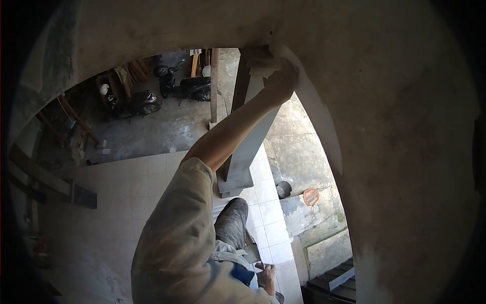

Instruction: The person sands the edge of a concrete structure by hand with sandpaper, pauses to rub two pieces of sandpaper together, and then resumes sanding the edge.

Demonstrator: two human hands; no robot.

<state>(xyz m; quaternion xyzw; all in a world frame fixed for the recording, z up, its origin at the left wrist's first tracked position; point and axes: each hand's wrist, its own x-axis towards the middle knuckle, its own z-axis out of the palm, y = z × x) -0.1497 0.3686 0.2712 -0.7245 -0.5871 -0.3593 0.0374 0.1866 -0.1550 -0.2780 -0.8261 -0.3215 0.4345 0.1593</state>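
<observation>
My left hand (pixel 283 81) reaches up to the top of the pillar (pixel 255 126), where it meets the arch. Its fingers are closed on a pale, flat-edged piece (pixel 263 66) held against the surface; blur hides its exact kind. Beside this hand, a lighter smooth band (pixel 319 114) runs down the arch's edge. Low in the view, close to my body, my right hand (pixel 268 277) is wrapped round the dark handle of a putty knife (pixel 251 253) with a grey flat blade. My bent knee (pixel 233 218) shows just beyond it.
A plastered wall (pixel 405 152) fills the right side. Below lies a tiled floor (pixel 136 187). Two motorbikes (pixel 190 87) stand at the back left near a wooden post (pixel 214 86). A dark bucket (pixel 284 189) sits on the concrete outside, near a round orange-rimmed thing (pixel 311 196).
</observation>
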